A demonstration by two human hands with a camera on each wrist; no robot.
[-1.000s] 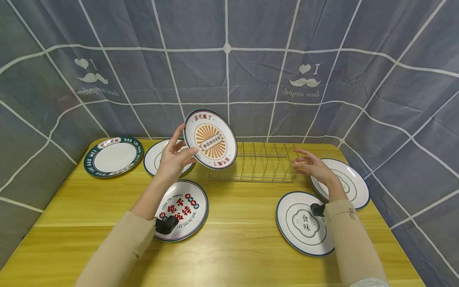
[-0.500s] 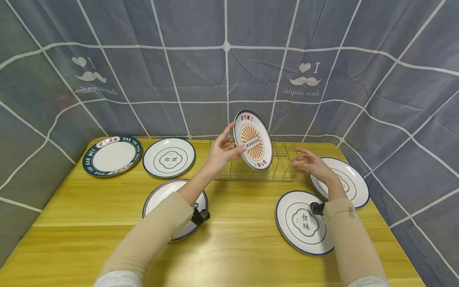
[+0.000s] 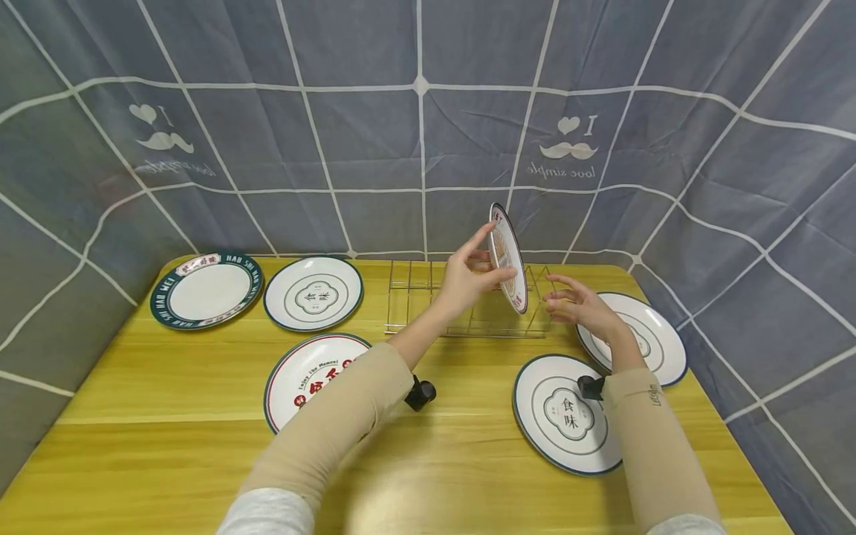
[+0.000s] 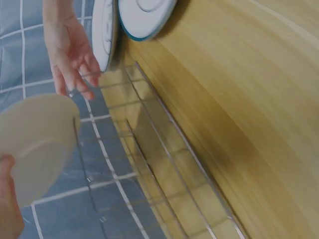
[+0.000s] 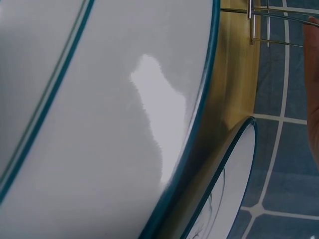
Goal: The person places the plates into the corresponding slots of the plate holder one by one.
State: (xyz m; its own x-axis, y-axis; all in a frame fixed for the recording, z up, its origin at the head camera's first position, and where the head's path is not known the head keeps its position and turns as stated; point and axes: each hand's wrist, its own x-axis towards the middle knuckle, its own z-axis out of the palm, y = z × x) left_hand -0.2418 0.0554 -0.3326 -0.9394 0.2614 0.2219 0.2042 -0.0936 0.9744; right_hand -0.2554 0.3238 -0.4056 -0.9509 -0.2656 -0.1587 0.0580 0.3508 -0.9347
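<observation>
My left hand (image 3: 471, 279) pinches a white plate (image 3: 508, 256) by its left side, thumb on the printed face. The plate is tilted nearly edge-on above the right part of a wire dish rack (image 3: 468, 327). In the left wrist view, the pale underside of this plate (image 4: 35, 144) shows, apart from the rack's long rail (image 4: 174, 124). My right hand (image 3: 588, 312) holds the rack's right end with its fingertips. Only a strip of the right hand (image 5: 313, 89) enters the right wrist view.
A green-rimmed plate (image 3: 207, 290) and a white plate (image 3: 314, 293) lie at the back left. A red-lettered plate (image 3: 314, 375) lies nearer, partly under my left sleeve. Two more white plates lie at right, one nearer (image 3: 568, 416), one farther (image 3: 658, 345). A grey curtain (image 3: 374, 141) hangs behind.
My left hand has carried the plate rightward from the rack's left end to above its right part, turning it from facing forward to nearly edge-on. The right hand stays at the rack.
</observation>
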